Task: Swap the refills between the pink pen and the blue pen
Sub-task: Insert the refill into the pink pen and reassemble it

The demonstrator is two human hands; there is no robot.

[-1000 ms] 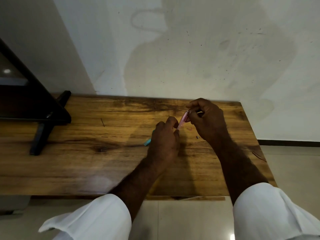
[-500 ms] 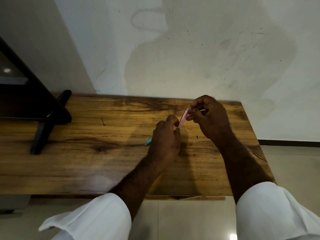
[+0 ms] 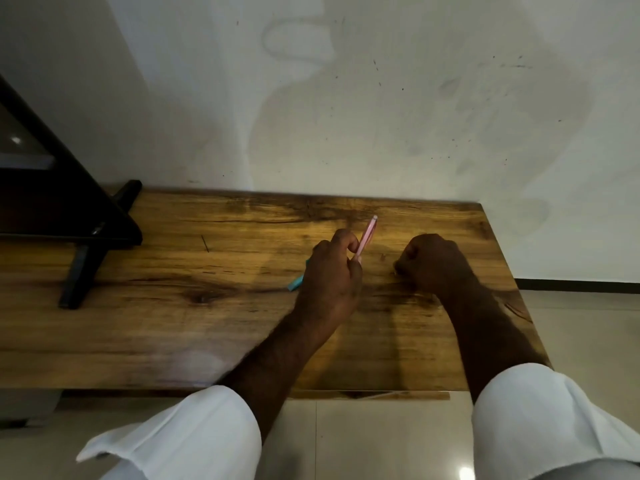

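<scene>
My left hand (image 3: 332, 282) is shut on the pink pen (image 3: 367, 237), which sticks up and to the right out of the thumb and forefinger. A short teal-blue end of the blue pen (image 3: 296, 283) peeks out at that hand's left side. I cannot tell whether the blue pen is gripped or lies on the wooden table (image 3: 173, 306). To the right, my right hand (image 3: 436, 263) rests on the table with its fingers curled down. It is apart from the pink pen, and anything inside its fingers is hidden.
A black stand or frame (image 3: 86, 244) occupies the table's left end, with one leg reaching toward the front. A stained white wall (image 3: 381, 116) rises right behind the table. The table's right edge (image 3: 509, 271) lies close to my right hand, with tiled floor beyond.
My right hand has let go of the pink pen's upper end and dropped to the table on the right. The pink pen's top now stands free above my left hand.
</scene>
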